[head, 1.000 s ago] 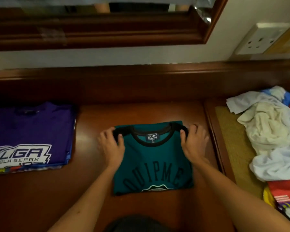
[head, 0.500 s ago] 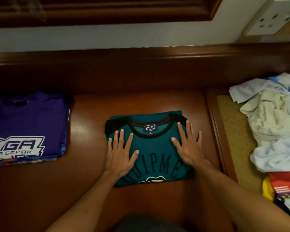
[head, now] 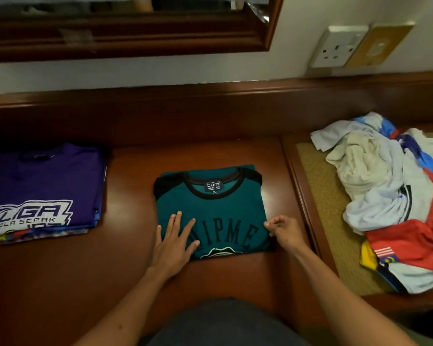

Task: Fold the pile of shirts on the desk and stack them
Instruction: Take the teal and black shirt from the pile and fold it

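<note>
A folded teal shirt (head: 218, 208) with a black collar and black shoulders lies in the middle of the dark wooden desk (head: 125, 258). My left hand (head: 173, 240) lies flat with spread fingers on the shirt's lower left corner. My right hand (head: 284, 231) is at the shirt's right edge, fingers curled and pinching the fabric there. At the left stands a stack of folded shirts (head: 40, 191) with a purple one on top. A loose pile of unfolded shirts (head: 395, 193), white, red and blue, lies at the right.
The loose pile rests on a woven mat (head: 328, 216) set in a raised wooden section. A wooden backboard (head: 210, 113) runs behind the desk, with a mirror frame (head: 135, 33) and a wall socket (head: 338, 46) above.
Both hands slid down the teal shirt from the collar towards its lower part. The right hand went from flat on the shirt to pinching its right edge.
</note>
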Motion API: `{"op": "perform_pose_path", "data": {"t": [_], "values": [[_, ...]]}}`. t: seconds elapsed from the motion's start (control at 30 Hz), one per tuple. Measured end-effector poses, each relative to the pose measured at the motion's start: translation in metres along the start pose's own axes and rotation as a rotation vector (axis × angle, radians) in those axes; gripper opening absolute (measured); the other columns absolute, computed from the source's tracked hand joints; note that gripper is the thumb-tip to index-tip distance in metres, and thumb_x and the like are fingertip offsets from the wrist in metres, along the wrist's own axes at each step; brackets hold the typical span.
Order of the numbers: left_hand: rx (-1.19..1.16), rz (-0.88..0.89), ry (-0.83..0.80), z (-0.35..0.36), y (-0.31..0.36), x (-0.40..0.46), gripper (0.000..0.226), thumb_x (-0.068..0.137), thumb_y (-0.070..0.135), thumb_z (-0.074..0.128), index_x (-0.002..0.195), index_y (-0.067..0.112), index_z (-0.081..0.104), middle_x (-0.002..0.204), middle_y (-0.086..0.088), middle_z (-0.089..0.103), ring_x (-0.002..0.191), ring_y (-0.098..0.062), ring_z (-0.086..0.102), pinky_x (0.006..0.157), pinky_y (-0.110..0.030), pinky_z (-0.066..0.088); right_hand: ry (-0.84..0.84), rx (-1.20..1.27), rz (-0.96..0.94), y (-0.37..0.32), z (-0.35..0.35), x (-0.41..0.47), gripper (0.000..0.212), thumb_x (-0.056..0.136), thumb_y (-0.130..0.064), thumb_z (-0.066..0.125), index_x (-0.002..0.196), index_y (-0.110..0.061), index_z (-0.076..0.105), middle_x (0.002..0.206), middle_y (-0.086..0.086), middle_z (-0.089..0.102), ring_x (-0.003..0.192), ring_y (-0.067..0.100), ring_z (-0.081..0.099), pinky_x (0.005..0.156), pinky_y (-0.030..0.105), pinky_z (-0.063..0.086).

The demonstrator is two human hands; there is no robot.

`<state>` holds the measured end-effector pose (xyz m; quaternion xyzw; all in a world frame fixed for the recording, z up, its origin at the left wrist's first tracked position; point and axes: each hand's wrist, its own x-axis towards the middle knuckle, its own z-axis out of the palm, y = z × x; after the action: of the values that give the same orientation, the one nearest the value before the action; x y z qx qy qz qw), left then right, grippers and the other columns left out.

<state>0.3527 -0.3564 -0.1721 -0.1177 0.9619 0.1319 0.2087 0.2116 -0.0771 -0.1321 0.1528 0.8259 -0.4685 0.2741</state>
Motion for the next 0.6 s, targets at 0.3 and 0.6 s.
{"op": "perform_pose_path", "data": {"t": [0.3,0.6], "values": [[-0.139,0.000,0.054,-0.010,-0.005,-0.011,0.068,0.098,0.052,0.043,0.154,0.034,0.010,0.162,-0.003,-0.014,0.149,-0.021,-0.011,0.119,-0.052,0.007,0.260,-0.129,-0.080,0.013,0.008,-0.009,0.014,0.089,-0.018,0.069,0.084,-0.008,0.062,0.079,0.005,0.067,0.071,0.019,0.064,0.050,0.022,0.043],[-0.975,-0.594,0.253,-0.009,0.008,-0.010,0.062,0.086,0.019,0.073,0.137,0.002,0.042,0.137,-0.017,0.046,0.125,-0.036,0.049,0.102,-0.045,0.047,0.041,-0.372,-0.049,0.019,0.036,-0.005,0.025,0.086,-0.033,0.071,0.094,-0.011,0.063,0.098,0.005,0.070,0.085,0.021,0.067,0.074,0.040,0.060]]}}
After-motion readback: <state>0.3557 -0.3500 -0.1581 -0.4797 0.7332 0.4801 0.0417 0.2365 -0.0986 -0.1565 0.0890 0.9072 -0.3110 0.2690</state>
